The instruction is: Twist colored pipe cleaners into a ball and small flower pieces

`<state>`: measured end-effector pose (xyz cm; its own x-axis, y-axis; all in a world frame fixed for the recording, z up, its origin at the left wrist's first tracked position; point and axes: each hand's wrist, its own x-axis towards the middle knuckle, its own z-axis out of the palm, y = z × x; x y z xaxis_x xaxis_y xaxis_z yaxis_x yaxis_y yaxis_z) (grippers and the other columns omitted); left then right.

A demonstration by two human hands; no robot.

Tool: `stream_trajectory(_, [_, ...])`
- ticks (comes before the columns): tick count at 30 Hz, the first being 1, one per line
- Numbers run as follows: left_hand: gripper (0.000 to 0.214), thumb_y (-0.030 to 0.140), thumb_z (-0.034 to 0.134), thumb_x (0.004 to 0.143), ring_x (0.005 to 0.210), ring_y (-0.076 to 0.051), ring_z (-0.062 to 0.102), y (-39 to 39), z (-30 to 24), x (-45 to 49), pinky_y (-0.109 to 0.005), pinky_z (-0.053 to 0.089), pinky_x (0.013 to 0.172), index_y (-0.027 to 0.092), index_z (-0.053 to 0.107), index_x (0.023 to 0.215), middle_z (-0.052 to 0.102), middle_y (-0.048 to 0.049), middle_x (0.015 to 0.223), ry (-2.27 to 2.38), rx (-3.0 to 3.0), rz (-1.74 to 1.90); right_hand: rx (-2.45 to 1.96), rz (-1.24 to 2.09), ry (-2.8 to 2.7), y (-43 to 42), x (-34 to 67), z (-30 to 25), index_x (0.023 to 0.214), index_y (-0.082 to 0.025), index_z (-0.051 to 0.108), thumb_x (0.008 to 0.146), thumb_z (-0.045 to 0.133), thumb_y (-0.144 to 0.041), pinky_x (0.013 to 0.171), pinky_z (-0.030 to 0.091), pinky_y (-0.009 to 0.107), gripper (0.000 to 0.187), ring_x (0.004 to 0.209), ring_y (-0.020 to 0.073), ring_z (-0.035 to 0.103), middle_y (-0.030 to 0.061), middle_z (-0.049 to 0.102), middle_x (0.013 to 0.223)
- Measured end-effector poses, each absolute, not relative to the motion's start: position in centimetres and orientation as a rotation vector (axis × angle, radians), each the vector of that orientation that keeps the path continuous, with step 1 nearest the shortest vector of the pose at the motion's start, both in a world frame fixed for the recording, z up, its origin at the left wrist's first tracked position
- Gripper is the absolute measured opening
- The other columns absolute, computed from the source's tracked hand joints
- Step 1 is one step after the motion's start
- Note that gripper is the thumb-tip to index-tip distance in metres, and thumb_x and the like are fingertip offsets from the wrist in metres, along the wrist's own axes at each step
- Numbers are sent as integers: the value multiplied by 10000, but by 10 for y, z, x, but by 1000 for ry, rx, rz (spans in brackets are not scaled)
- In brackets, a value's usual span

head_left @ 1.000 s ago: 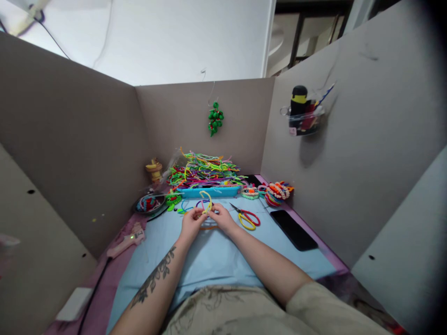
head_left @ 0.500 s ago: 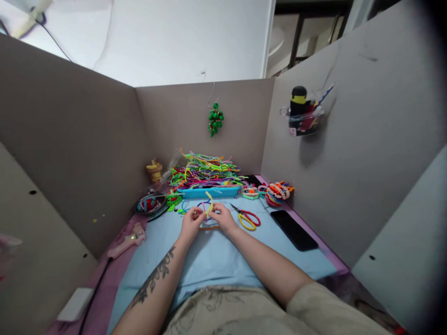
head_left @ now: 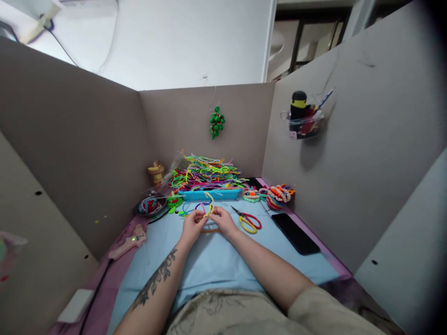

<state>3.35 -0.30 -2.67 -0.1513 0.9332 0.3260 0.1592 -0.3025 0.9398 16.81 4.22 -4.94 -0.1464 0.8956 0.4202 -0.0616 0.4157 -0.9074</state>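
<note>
Both of my hands meet over the blue cloth, fingertips pinched close together. A pale yellow pipe cleaner (head_left: 211, 200) runs between them and curves upward in an arc. My left hand (head_left: 193, 225) grips its lower part from the left. From the other side, my right hand (head_left: 223, 220) pinches it as well; the exact contact is hidden by the fingers. Behind and below the hands lie more pipe cleaners: a purple one (head_left: 199, 205), a blue one (head_left: 185, 208) and an orange one (head_left: 210, 231). Scissors (head_left: 249, 222) with red and yellow handles rest right of my right hand.
A blue tray (head_left: 213, 195) heaped with colourful pipe cleaners stands at the back. A black phone (head_left: 295, 234) lies on the right. At left are a pink glue gun (head_left: 131, 241) and a dark bowl (head_left: 139, 209). Grey panels (head_left: 209, 100) enclose the table on three sides.
The yellow pipe cleaner's upper end now bends over further in a rounder arc. Both hands stay together in nearly the same place; the whole view has shifted slightly.
</note>
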Motion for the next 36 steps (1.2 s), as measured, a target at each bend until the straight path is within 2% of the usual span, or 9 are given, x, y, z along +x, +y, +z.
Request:
stream_trajectory(4, [319, 326, 706, 590, 595, -148, 616, -6, -21, 33, -232, 449, 572, 144, 540, 793, 649, -21, 640, 1217, 1360, 1481, -822, 804, -1472, 47, 179, -39, 708, -173, 589, 737, 531, -349, 803, 407, 311, 187, 852, 172, 527, 45, 593, 852])
stream_trajectory(9, [321, 317, 721, 585, 611, -151, 627, -13, -14, 33, -230, 433, 590, 147, 545, 793, 664, -20, 645, 1085, 1323, 1236, -913, 625, -1465, 54, 199, -25, 822, -172, 602, 729, 534, -276, 688, 427, 274, 155, 712, 147, 506, 32, 555, 795])
stream_trajectory(13, [335, 323, 736, 566, 584, -150, 621, -18, -12, 35, -220, 417, 563, 146, 543, 776, 655, -18, 620, 1026, 1336, 1108, -867, 515, -1587, 53, 209, -16, 937, -200, 608, 730, 508, -195, 647, 417, 264, 230, 657, 133, 479, 19, 521, 774])
stream_trajectory(23, [336, 334, 740, 563, 636, -176, 642, -18, -14, 34, -246, 449, 599, 144, 548, 763, 676, -44, 661, 991, 1348, 1069, -775, 516, -1718, 40, 209, -7, 746, -197, 607, 759, 476, -203, 652, 402, 273, 132, 730, 161, 495, 34, 546, 751])
stream_trajectory(28, [358, 324, 753, 539, 625, -174, 641, -16, -15, 34, -284, 475, 635, 151, 538, 767, 665, -24, 648, 993, 1262, 1110, -810, 521, -1698, 39, 208, -8, 764, -192, 564, 768, 433, -204, 638, 392, 263, 132, 702, 152, 475, 26, 524, 745])
stream_trajectory(32, [344, 314, 745, 546, 597, -157, 626, -12, -16, 33, -240, 441, 588, 148, 543, 770, 653, -11, 612, 1090, 1277, 1205, -826, 467, -1662, 41, 208, -11, 767, -191, 528, 773, 410, -193, 657, 389, 266, 119, 720, 154, 469, 28, 503, 754])
stream_trajectory(36, [359, 339, 731, 553, 626, -170, 628, -7, -20, 30, -242, 427, 593, 142, 550, 793, 666, -35, 645, 1146, 1274, 1268, -860, 502, -1565, 40, 206, -13, 795, -199, 503, 793, 396, -218, 651, 395, 267, 109, 686, 147, 474, 17, 498, 728])
